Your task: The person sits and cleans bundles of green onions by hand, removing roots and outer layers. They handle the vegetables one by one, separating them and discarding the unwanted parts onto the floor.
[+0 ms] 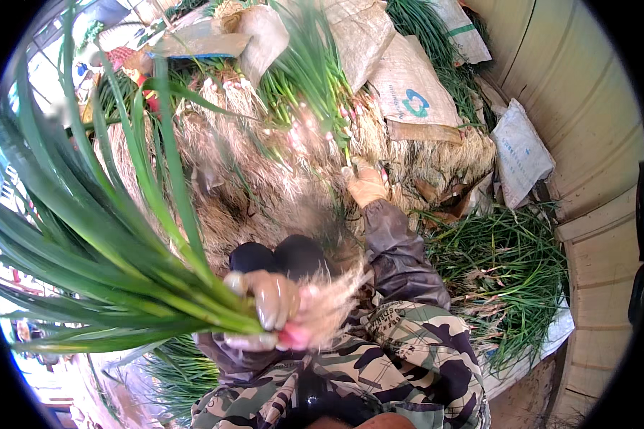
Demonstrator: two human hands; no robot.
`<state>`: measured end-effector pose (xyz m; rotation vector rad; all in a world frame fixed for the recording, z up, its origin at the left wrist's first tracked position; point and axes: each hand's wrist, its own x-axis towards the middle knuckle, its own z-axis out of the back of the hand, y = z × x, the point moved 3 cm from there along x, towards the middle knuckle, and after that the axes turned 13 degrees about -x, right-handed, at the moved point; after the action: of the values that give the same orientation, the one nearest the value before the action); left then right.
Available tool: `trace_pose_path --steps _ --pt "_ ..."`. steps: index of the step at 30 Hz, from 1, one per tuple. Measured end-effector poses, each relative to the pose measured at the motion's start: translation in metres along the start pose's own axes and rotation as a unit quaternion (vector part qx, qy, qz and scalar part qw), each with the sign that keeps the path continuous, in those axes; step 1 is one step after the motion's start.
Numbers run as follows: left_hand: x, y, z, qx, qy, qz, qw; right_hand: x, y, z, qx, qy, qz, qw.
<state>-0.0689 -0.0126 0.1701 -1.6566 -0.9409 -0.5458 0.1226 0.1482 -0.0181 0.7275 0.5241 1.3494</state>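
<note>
My left hand (pixel 271 305), in a wet translucent glove, is closed around a bunch of green onions (pixel 155 273). Their long leaves fan out to the left, and the pink bulbs and pale roots point right. My right hand (pixel 366 182), in a tan glove, reaches forward to the pile and pinches the lower stem of a green onion (pixel 346 147) there. Before me lies a large heap of green onions (pixel 295 128) with their matted, pale roots facing me. The fingertips of my right hand are partly hidden among the roots.
Woven sacks (pixel 413 91) cover part of the heap. At right, loose green onions (pixel 499 279) lie on a white sheet beside a ribbed, curved-looking wall (pixel 595 268). A white sack (pixel 520 153) leans near it. More green onions (pixel 185 375) lie at lower left.
</note>
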Motion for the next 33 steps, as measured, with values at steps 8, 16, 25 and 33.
trace_pose_path --steps 8,16,25,33 --pt "-0.072 0.059 0.04 0.006 -0.487 0.06 0.871 -0.06 -0.011 0.058 0.37 0.223 -0.007 0.902" --pt "-0.099 0.087 0.053 -0.091 -0.574 0.119 0.805 -0.081 0.04 0.033 0.38 0.288 0.146 0.867" --pt "-0.106 0.085 0.052 -0.157 -0.518 0.096 0.836 -0.073 0.054 0.024 0.324 0.29 0.203 0.877" --pt "-0.1 0.083 0.045 -0.235 -0.494 0.063 0.835 -0.039 0.0 0.044 0.342 -0.054 0.054 0.937"
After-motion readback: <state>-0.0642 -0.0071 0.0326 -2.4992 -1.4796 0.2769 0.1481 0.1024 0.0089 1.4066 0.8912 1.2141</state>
